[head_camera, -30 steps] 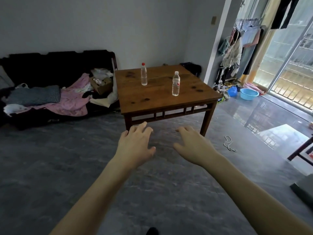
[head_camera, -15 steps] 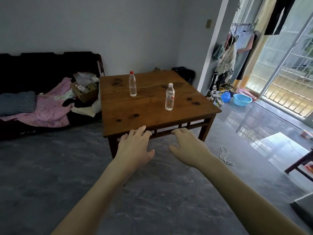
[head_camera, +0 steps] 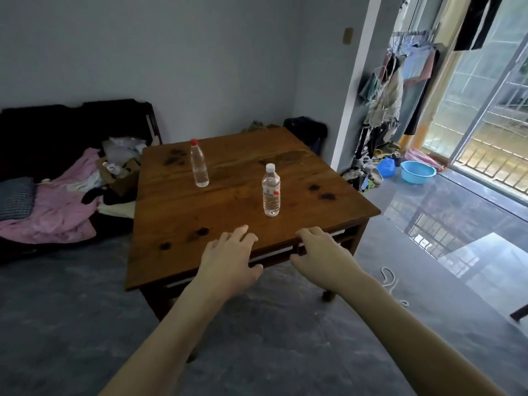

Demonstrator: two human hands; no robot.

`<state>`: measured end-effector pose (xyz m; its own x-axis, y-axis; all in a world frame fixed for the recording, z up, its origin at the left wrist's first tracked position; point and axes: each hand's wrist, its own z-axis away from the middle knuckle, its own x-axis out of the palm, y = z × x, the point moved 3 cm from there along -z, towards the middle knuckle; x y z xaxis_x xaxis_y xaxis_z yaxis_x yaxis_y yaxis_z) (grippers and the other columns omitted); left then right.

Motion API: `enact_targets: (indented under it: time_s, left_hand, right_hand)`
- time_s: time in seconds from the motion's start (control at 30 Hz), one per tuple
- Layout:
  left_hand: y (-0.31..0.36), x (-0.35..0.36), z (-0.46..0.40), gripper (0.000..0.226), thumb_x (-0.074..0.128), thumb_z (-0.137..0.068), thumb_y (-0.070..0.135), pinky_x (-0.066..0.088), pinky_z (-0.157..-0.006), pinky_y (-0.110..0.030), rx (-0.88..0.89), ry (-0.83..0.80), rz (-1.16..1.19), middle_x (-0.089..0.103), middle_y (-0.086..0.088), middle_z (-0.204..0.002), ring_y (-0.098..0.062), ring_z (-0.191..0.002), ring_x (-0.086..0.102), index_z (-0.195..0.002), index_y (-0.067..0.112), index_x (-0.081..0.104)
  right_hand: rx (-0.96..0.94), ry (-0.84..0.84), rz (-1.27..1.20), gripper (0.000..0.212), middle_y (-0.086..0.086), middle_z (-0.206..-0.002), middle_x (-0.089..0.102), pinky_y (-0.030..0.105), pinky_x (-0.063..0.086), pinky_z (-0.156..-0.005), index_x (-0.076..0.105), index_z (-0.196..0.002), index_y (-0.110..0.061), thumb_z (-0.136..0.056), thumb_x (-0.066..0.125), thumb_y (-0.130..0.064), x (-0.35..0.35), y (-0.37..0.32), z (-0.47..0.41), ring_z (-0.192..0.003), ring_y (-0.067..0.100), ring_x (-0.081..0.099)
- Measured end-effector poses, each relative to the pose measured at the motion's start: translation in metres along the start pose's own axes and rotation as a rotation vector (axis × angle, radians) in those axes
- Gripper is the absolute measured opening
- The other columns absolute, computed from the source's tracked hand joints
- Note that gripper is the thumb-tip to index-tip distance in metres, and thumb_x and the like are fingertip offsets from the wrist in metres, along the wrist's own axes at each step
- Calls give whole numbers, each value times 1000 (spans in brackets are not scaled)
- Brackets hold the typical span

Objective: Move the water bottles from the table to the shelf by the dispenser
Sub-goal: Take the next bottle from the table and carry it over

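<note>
Two clear water bottles stand upright on a square brown wooden table (head_camera: 200, 212). The red-capped bottle (head_camera: 199, 164) is toward the back left. The white-capped bottle (head_camera: 271, 191) is nearer, right of centre. My left hand (head_camera: 228, 261) hovers over the table's near edge, fingers apart and empty. Beside it, my right hand (head_camera: 323, 257) reaches over the same edge, also open and empty, just below the white-capped bottle. No shelf or dispenser is in view.
A dark sofa (head_camera: 43, 144) piled with pink cloth and a cardboard box stands left of the table. Hanging clothes (head_camera: 391, 90), a blue basin (head_camera: 417, 172) and a glass balcony door are at the right. A white cord (head_camera: 390, 278) lies on the grey floor.
The table and bottles have come closer and larger in view. Both hands now reach over the table's near edge instead of hanging in front of it.
</note>
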<state>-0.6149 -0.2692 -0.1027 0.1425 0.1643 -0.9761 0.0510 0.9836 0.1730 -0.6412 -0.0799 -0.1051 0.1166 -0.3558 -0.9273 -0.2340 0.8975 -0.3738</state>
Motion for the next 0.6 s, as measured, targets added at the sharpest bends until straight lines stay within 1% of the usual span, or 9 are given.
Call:
enact_targets:
  time_s: [0.1,0.2,0.3,0.43,0.6]
  left_hand:
    - [20,-1,-50,67,63,-94,52,29,-121,-46,-40,-3,19,23,6,-169,-21,-151,31,-153,35,36]
    - [38,5,-92,67,63,-94,53,29,-121,-46,-72,-20,32,23,7,-169,-21,-150,31,-153,35,36]
    - [44,12,-123,65,62,-94,52,30,-120,-45,-119,-52,37,23,7,-168,-21,-149,33,-152,34,38]
    - [43,17,-158,65,60,-96,52,30,-120,-46,-190,-92,30,24,7,-168,-21,-149,33,-153,34,36]
    - [38,16,-207,64,60,-96,53,33,-118,-46,-217,-73,43,26,7,-168,-21,-149,36,-153,33,38]
  right_hand:
    - [-4,-40,-6,39,-1,-129,51,31,46,-76,51,-123,-24,-89,52,-44,-12,37,-46,-109,17,50]
    - [-7,-86,-2,45,0,-132,49,38,52,-83,49,-128,-21,-89,50,-44,-20,66,-86,-112,20,51]
    - [-7,-151,-12,45,2,-130,50,43,52,-90,50,-128,-19,-90,51,-43,-21,85,-123,-113,21,51]
    - [-46,-222,-23,50,1,-135,49,44,51,-93,47,-134,-20,-90,52,-44,-15,104,-163,-117,19,50]
    - [-72,-248,-14,56,2,-138,48,44,50,-95,44,-140,-23,-89,54,-45,-10,122,-221,-121,22,50]
